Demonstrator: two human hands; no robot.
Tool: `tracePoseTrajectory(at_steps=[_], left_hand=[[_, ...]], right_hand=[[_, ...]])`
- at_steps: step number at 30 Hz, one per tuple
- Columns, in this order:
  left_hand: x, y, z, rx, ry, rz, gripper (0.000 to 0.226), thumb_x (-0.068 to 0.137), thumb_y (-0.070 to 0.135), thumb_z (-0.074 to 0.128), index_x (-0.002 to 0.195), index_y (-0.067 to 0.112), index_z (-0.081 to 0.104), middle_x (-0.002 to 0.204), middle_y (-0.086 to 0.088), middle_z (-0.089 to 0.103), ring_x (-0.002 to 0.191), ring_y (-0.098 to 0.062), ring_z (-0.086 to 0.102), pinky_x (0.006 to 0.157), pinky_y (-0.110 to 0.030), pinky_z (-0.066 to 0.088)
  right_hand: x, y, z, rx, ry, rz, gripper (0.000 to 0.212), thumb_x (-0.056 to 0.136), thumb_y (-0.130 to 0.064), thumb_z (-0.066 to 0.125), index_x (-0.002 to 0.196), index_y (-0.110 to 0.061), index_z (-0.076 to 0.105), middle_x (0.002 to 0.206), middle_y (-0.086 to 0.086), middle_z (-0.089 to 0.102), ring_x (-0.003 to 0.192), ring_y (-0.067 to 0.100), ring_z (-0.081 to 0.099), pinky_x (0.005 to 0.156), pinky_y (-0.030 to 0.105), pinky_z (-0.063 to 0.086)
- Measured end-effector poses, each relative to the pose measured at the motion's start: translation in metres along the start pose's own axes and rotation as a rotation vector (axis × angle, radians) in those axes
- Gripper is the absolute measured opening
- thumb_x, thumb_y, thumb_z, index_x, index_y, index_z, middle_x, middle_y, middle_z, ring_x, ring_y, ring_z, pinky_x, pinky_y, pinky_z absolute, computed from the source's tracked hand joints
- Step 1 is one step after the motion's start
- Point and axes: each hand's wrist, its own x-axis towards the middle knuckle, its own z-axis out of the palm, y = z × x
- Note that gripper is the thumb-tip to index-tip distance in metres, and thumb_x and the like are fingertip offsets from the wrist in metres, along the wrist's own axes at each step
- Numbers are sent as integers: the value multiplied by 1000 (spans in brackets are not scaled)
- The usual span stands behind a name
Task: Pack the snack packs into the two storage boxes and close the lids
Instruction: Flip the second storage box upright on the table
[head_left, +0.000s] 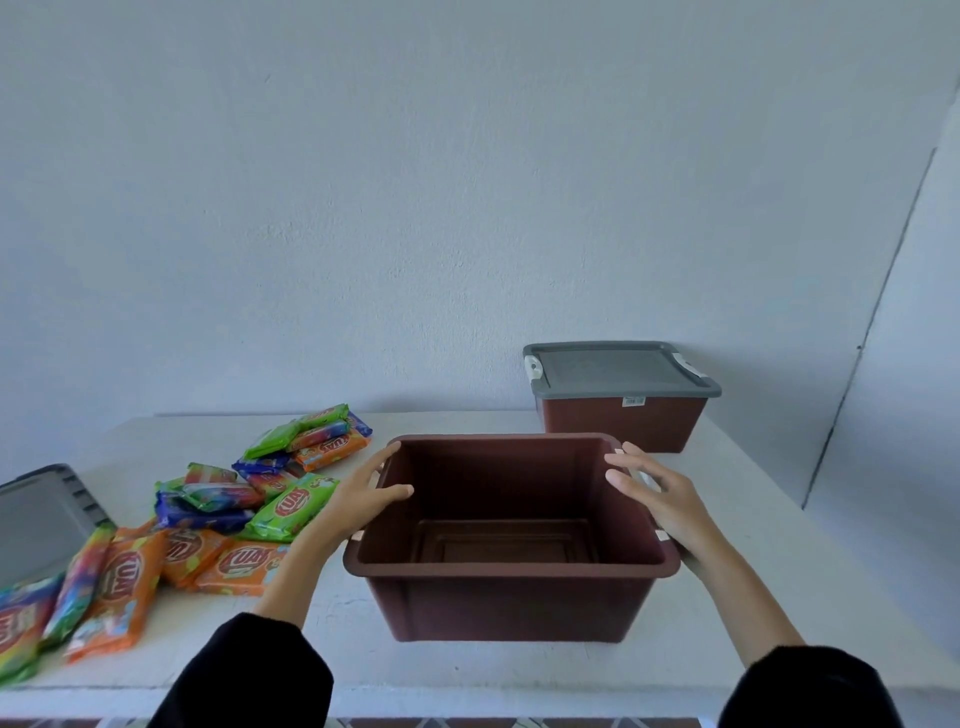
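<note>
An open, empty brown storage box (511, 603) stands on the table in front of me. My left hand (358, 499) is at its left rim, fingers straight, with the thumb reaching over the rim into the box. My right hand (657, 496) hovers at the right rim with spread, straight fingers above a white latch. A second brown storage box (623, 421) sits behind to the right with its grey lid (618, 369) on. Several snack packs (228, 514), orange, green and blue, lie scattered on the left of the table.
A loose grey lid (39, 519) lies at the far left edge, partly under snack packs. The white table (753, 571) stands against a pale wall; its front edge runs just below my sleeves.
</note>
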Motion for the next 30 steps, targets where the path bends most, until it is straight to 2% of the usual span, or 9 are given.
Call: tracePoseTrajectory(at_steps=[3, 6, 10, 12, 14, 20, 24, 27, 30], left_hand=[[-3, -1, 2, -60, 23, 0, 60, 85, 16, 65, 138, 26, 39, 146, -5, 38, 137, -22, 32, 107, -33, 30], [-2, 0, 1, 59, 32, 30, 60, 87, 18, 63, 141, 23, 36, 147, -7, 37, 137, -23, 32, 109, -32, 28], [-2, 3, 1, 388, 109, 115, 58, 88, 25, 60, 141, 18, 37, 149, -11, 30, 138, -23, 29, 110, -32, 26], [-3, 8, 5, 419, 130, 160, 55, 88, 26, 60, 139, 17, 41, 149, -9, 30, 138, -22, 30, 109, -31, 27], [-5, 11, 10, 415, 116, 161, 54, 88, 27, 60, 138, 16, 43, 149, -7, 29, 138, -20, 30, 109, -31, 28], [-8, 12, 11, 405, 108, 131, 48, 88, 28, 60, 133, 13, 50, 151, -8, 27, 138, -22, 29, 110, -32, 27], [-13, 16, 12, 427, 99, 114, 45, 88, 26, 60, 130, 11, 53, 152, -6, 25, 138, -21, 29, 109, -30, 27], [-17, 22, 10, 390, 120, 107, 42, 88, 21, 60, 128, 10, 54, 148, -9, 32, 136, -21, 33, 107, -26, 26], [-26, 28, 5, 337, 214, 136, 37, 88, 16, 60, 124, 10, 57, 136, -10, 48, 129, -21, 42, 98, -17, 27]], right_hand=[[-5, 6, -1, 171, 17, 65, 22, 83, -18, 66, 105, -23, 68, 142, -4, 46, 133, 15, 39, 112, 40, 33], [-11, 10, 1, 270, 22, 97, 28, 85, -18, 63, 113, -20, 65, 133, 0, 55, 124, 19, 50, 106, 36, 40], [-9, 0, -5, -185, 41, -7, 28, 86, -23, 63, 113, -25, 63, 136, 5, 52, 120, 18, 48, 102, 34, 36], [-6, -7, -4, -362, 31, -20, 34, 86, -22, 63, 120, -22, 60, 144, 4, 44, 132, 20, 40, 109, 39, 30], [-6, -11, 1, -440, 9, -27, 37, 87, -21, 62, 123, -18, 58, 145, 3, 41, 136, 22, 36, 112, 39, 27], [-9, -6, 4, -417, 59, -44, 34, 86, -19, 63, 121, -16, 61, 143, 3, 44, 134, 23, 38, 111, 38, 27], [-8, -11, 3, -420, 30, -44, 36, 85, -17, 64, 121, -15, 61, 143, 4, 44, 134, 25, 39, 111, 38, 28], [-10, -16, 2, -497, 50, -65, 38, 84, -19, 66, 121, -14, 61, 141, 6, 47, 131, 25, 43, 108, 35, 31], [-12, -29, 6, -497, 116, -140, 35, 84, -20, 66, 118, -13, 63, 135, 8, 53, 128, 25, 47, 107, 35, 32]])
